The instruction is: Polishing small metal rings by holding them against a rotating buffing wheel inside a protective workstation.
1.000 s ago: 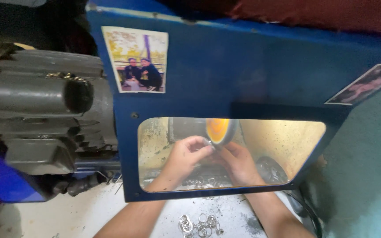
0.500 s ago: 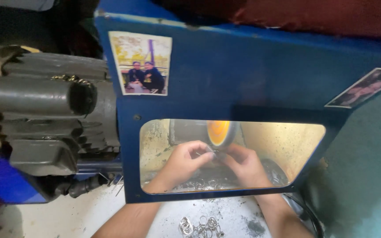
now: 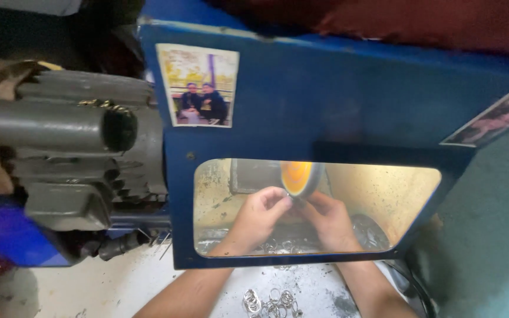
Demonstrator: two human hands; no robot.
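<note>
Fingers of left hand [image 3: 260,213] and right hand [image 3: 327,219] curl together just under the orange wheel [image 3: 297,178], their hold unclear.

Illumination is uneven. The brightest zone lies behind the clear rectangular viewing window [image 3: 378,200] set in the blue sheet-metal guard panel [image 3: 337,100], where warm yellow light falls on the rear wall and on the glowing orange round polishing wheel [image 3: 299,178]. The left hand [image 3: 261,213] and right hand [image 3: 326,219] receive this warm light from above and behind. The upper frame is dim, with dark red and black areas carrying little detail. The grey ribbed electric motor housing [image 3: 72,153] sits in soft shade. The pale, dusty work surface [image 3: 119,288] reads cool and washed out. Overall sharpness is low: edges are soft, the small silver metal rings [image 3: 272,301] are smeared, and the window adds a slight haze.
</note>
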